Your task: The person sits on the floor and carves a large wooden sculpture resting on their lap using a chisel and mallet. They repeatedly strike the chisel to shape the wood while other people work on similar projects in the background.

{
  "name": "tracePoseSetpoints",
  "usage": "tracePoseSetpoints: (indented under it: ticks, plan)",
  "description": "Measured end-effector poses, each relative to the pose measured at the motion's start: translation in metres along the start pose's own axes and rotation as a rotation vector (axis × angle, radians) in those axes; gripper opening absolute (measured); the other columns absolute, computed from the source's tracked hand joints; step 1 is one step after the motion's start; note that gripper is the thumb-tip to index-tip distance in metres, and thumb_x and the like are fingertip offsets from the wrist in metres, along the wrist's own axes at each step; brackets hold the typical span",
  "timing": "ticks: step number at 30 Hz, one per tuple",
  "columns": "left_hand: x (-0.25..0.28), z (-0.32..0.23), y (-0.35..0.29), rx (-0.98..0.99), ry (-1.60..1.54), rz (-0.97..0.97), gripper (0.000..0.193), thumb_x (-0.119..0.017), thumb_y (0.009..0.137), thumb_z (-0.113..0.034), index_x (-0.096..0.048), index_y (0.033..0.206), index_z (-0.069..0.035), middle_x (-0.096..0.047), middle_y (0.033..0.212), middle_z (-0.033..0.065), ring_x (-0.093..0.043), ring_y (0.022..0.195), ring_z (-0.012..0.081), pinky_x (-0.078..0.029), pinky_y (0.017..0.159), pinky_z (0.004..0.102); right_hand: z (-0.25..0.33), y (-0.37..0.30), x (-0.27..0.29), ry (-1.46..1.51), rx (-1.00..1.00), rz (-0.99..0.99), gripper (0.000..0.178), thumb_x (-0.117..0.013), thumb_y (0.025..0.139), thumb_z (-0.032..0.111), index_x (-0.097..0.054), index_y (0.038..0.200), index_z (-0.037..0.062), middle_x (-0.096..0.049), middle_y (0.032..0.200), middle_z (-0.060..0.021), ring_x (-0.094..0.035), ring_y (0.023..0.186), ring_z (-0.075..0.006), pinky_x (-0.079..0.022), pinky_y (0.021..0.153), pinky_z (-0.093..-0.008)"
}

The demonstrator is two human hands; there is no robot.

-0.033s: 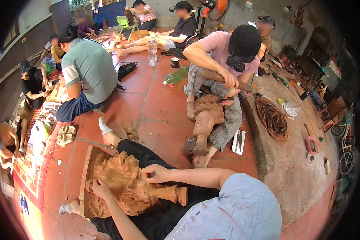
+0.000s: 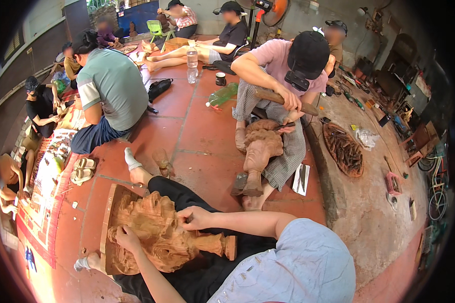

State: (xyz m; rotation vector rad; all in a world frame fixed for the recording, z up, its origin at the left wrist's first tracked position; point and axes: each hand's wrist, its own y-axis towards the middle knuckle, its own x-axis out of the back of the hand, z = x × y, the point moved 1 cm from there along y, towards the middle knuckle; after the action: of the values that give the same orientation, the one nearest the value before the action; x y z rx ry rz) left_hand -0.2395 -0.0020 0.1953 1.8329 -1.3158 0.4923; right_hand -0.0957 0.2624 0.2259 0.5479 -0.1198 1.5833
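A reddish-brown wood carving (image 2: 156,222) with deep swirling relief lies across my lap, its wide flat base to the left and a narrow turned foot to the right. My left hand (image 2: 128,238) is closed in a pinch against its left part; what the fingers hold, if anything, is hidden. My right hand (image 2: 195,218) is closed at the carving's upper right side, with a small dark thing between the fingers, too small to name. Both hands touch the wood.
Across from me a person in a pink shirt (image 2: 273,53) holds a wooden mallet (image 2: 278,101) over another carving (image 2: 258,156). An oval basket of tools (image 2: 343,150) stands at right. Sandals (image 2: 83,170), a green bottle (image 2: 222,94) and a mug (image 2: 221,79) are on the tiles.
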Motion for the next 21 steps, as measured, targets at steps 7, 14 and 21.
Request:
tracePoseSetpoints:
  ticks: [7,14,21]
  plan:
    - [-0.002,0.007,0.001,-0.003,-0.013,-0.003,0.022,-0.054,0.087,-0.020,-0.065,0.085,-0.001,-0.062,0.079,0.0194,-0.055,0.077,0.0362,-0.043,0.071,0.0469,-0.004,-0.002,-0.009,-0.095,0.187,-0.149,0.019,-0.065,0.070,0.006,-0.047,0.068,0.0052,-0.052,0.062,-0.0091,-0.051,0.057,-0.0272,-0.039,0.054,-0.0364]
    - [-0.004,0.005,0.001,-0.003,-0.014,-0.028,0.023,-0.055,0.087,-0.020,-0.065,0.084,0.000,-0.062,0.078,0.0199,-0.055,0.075,0.0367,-0.044,0.070,0.0469,-0.005,0.006,-0.003,-0.043,-0.038,0.066,0.016,-0.064,0.073,0.012,-0.049,0.069,0.0077,-0.053,0.066,-0.0070,-0.052,0.068,-0.0272,-0.041,0.062,-0.0367]
    - [-0.005,0.008,0.001,-0.019,-0.032,-0.009,0.023,-0.055,0.087,-0.021,-0.065,0.085,0.000,-0.062,0.078,0.0203,-0.055,0.076,0.0372,-0.043,0.071,0.0470,0.002,-0.009,-0.003,-0.072,0.084,-0.053,0.019,-0.065,0.072,0.010,-0.046,0.069,0.0078,-0.050,0.067,-0.0056,-0.050,0.069,-0.0251,-0.040,0.065,-0.0352]
